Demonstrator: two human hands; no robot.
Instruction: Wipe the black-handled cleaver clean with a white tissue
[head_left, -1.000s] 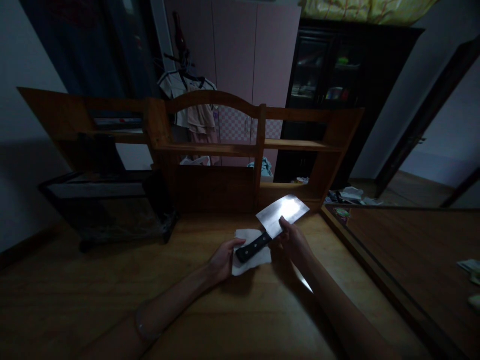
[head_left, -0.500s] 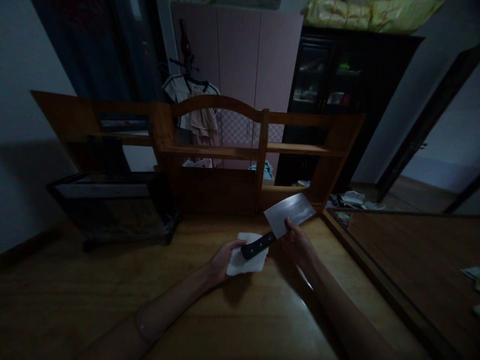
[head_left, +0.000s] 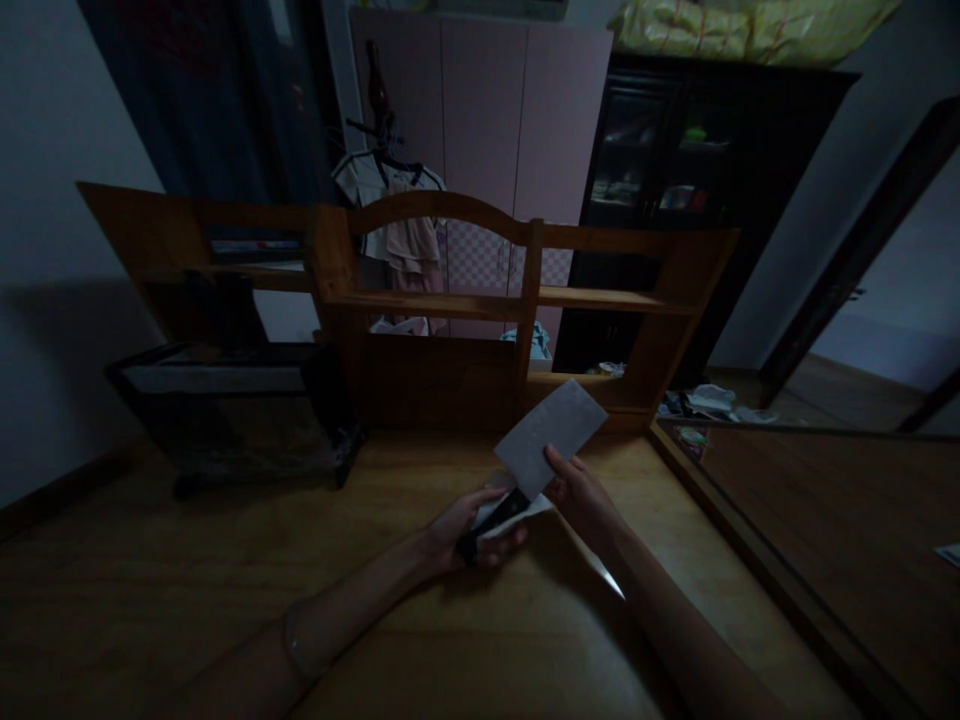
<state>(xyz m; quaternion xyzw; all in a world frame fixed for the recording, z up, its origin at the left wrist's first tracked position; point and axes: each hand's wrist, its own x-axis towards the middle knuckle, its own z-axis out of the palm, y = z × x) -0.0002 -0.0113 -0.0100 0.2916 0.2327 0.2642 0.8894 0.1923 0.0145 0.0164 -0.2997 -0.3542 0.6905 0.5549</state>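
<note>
A cleaver (head_left: pixel 551 432) with a broad grey blade and a black handle is held above the wooden tabletop, tilted with its blade up to the right. My right hand (head_left: pixel 589 500) grips the blade near the handle, thumb on the face toward me. In my left hand (head_left: pixel 448 530) lies a white tissue (head_left: pixel 537 507), closed around the black handle from beneath and behind. The handle's butt sticks out past the left fingers. Part of the tissue is hidden behind the handle and the blade.
Beyond my hands a wooden shelf unit (head_left: pixel 439 303) stands along the back of the tabletop (head_left: pixel 360 640). A dark glass-sided tank (head_left: pixel 232 420) sits at the left. At the right runs a raised wooden edge (head_left: pixel 750 540) with a brown surface past it.
The cleaver has shifted down and left and turned steeper, its blade facing me more flatly. My left fingers have folded the tissue up around the handle.
</note>
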